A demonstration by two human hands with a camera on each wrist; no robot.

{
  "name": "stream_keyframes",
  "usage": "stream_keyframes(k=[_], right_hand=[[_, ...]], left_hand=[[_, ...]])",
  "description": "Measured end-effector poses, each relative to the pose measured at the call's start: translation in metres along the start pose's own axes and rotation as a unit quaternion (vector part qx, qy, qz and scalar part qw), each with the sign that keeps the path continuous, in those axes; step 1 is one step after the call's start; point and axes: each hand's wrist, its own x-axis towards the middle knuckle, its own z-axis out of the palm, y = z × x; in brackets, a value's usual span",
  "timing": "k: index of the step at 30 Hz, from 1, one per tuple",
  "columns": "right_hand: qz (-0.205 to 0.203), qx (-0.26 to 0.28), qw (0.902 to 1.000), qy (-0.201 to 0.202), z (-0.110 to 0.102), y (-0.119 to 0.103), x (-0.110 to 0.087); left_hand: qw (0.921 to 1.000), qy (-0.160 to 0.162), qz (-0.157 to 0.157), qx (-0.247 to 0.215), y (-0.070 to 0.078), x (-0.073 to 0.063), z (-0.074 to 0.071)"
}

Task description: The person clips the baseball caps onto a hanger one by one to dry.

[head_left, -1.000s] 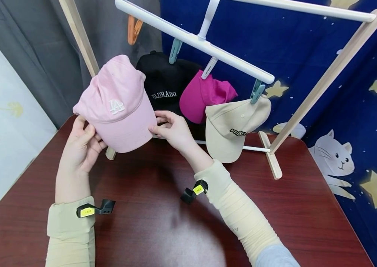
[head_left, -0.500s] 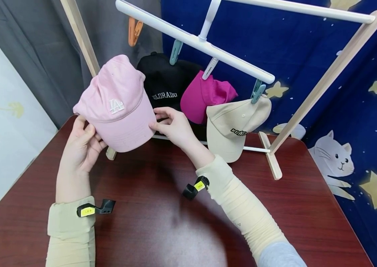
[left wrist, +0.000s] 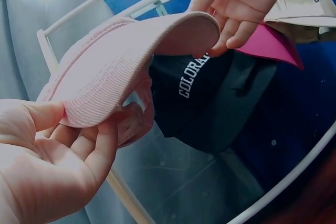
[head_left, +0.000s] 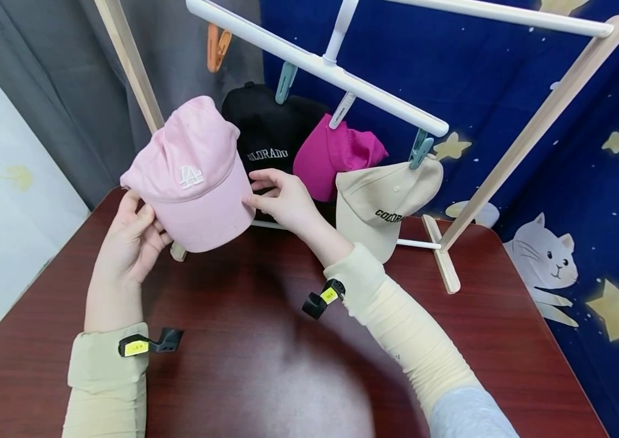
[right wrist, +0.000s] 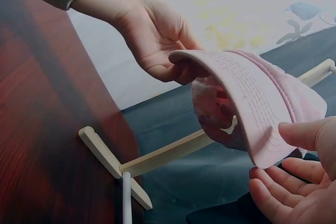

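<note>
A pale pink baseball cap (head_left: 191, 164) with a white LA emblem is held up between both hands, brim tilted toward the head camera. My left hand (head_left: 128, 243) pinches the left side of the brim, thumb on top and fingers underneath, as the left wrist view shows. At the brim's opposite edge, my right hand (head_left: 290, 204) has its thumb on the upper face (right wrist: 265, 135) and its fingers just behind. An orange clip (head_left: 217, 47) with nothing in it hangs above and behind the cap. The cap's back is hidden in the head view.
From a white bar (head_left: 309, 61) hang a black cap (head_left: 265, 134), a magenta cap (head_left: 331, 158) and a beige cap (head_left: 380, 194), each by a clip. A wooden stand (head_left: 539, 128) carries it on the dark red table (head_left: 265, 365). Curtains (head_left: 610, 201) close off the back.
The right hand's fingers have risen slightly along the brim edge and the wrist has turned a little. The cap stays in nearly the same place; the view has shifted slightly.
</note>
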Motion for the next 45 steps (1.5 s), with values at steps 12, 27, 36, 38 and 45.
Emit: stream_keyframes(k=[12, 27, 36, 38, 45], right_hand=[[0.007, -0.015, 0.9998, -0.014, 0.002, -0.003, 0.006], [0.009, -0.005, 0.9995, -0.03, 0.001, -0.01, 0.008], [0.006, -0.004, 0.9995, -0.031, -0.002, -0.014, 0.011], [0.009, -0.004, 0.9995, -0.03, -0.003, -0.014, 0.012], [0.015, -0.007, 0.9995, -0.027, -0.005, -0.017, 0.015]], left_hand=[[0.998, 0.003, -0.007, 0.062, 0.011, 0.004, 0.004], [0.9968, -0.022, -0.034, 0.07, 0.024, 0.011, 0.011], [0.9959, -0.014, -0.04, 0.08, 0.029, 0.018, 0.017], [0.9956, -0.011, -0.041, 0.084, 0.029, 0.019, 0.018], [0.9954, -0.017, -0.047, 0.081, 0.032, 0.023, 0.021]])
